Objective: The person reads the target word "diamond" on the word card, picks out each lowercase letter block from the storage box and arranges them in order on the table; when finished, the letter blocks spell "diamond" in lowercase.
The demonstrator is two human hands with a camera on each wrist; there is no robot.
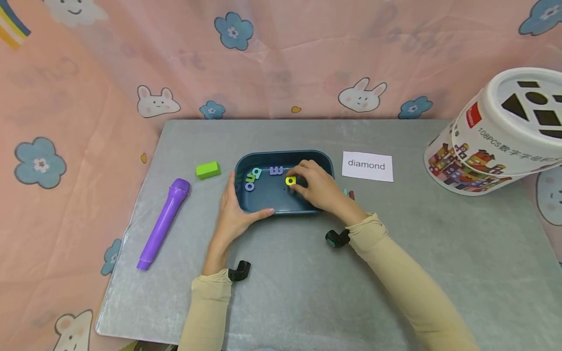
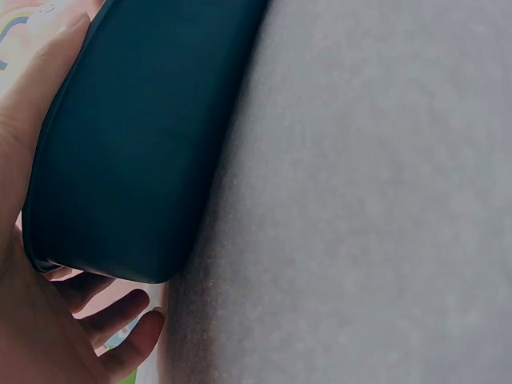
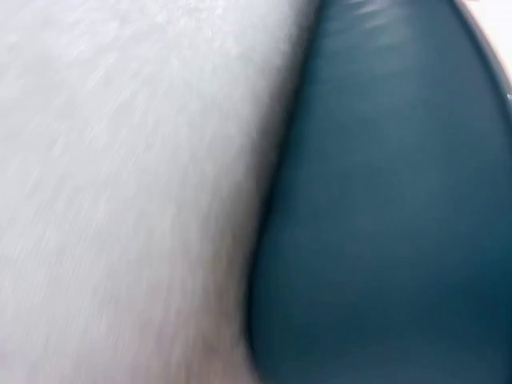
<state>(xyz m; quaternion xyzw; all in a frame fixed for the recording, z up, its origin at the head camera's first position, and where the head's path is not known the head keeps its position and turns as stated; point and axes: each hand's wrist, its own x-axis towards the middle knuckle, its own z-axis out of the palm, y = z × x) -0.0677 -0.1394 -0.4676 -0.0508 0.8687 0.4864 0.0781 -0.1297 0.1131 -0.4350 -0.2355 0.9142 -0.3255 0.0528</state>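
A dark blue tray (image 1: 281,204) lies on the table with several plastic letters inside. My left hand (image 1: 234,214) holds its front left corner, thumb over the front rim and fingers along the left side. In the left wrist view, the left fingers (image 2: 120,316) bend round the end of the tray. Over the tray's right half, my right hand (image 1: 313,183) pinches a small yellow letter (image 1: 291,181) between thumb and fingertips. To the left of it are a purple m-like letter (image 1: 276,170), a teal letter (image 1: 256,173), a green letter (image 1: 250,178) and a lilac o (image 1: 250,186).
A card reading "diamond" (image 1: 367,166) lies right of the tray. Small teal and brown pieces (image 1: 351,195) show beside the right forearm. A green block (image 1: 208,170) and purple toy microphone (image 1: 163,224) lie at left. A large white bucket (image 1: 478,141) stands at right.
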